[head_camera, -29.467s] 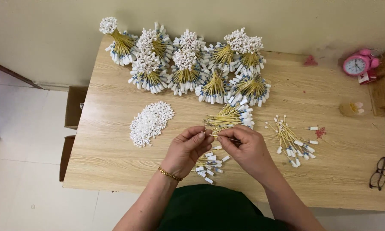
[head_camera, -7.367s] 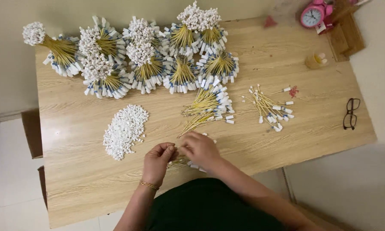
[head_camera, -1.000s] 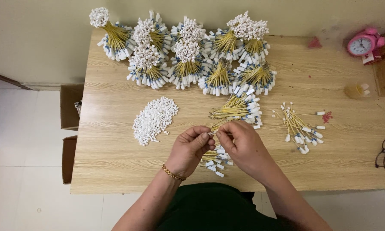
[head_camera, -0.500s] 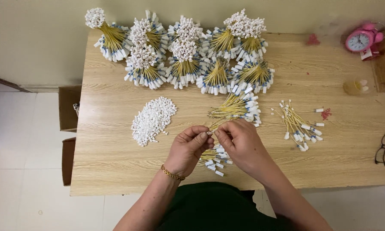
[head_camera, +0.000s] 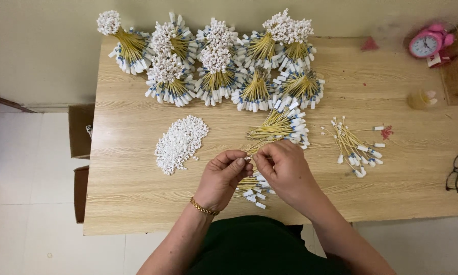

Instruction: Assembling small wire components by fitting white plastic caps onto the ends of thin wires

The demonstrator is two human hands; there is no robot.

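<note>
Single head-worn view, looking steeply down from above the wooden table (head_camera: pixel 137 193), moderately far; whole tabletop in frame

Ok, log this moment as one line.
left hand: pinching stick | right hand: pinching same stick | white caps: heap left | table

Room: 1 rectangular light-wood-grain table (head_camera: pixel 137 203) set against a plain cream wall (head_camera: pixel 40 46), pale tiled floor (head_camera: pixel 30 219) to the left and below, 2 brown cardboard boxes (head_camera: pixel 80 130) beside the table's left edge, soft even lighting.
</note>
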